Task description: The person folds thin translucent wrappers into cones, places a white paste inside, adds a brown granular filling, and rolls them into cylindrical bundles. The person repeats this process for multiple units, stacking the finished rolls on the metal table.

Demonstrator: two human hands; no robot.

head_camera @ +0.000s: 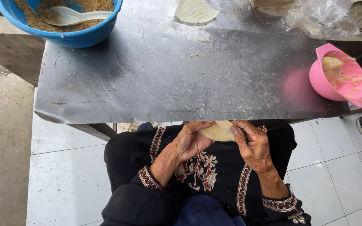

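item: dough wrapper (218, 131), thin, pale cream, rounded edge
state: soft, folded or curled over, only partly visible between fingers
pose: held up off the lap, roughly level
location: just below the near edge of the metal table, pinched between both hands, above the dark embroidered garment

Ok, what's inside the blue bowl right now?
The blue bowl holds brown crumbly filling with a white spoon lying on it; the bowl's bottom is covered.
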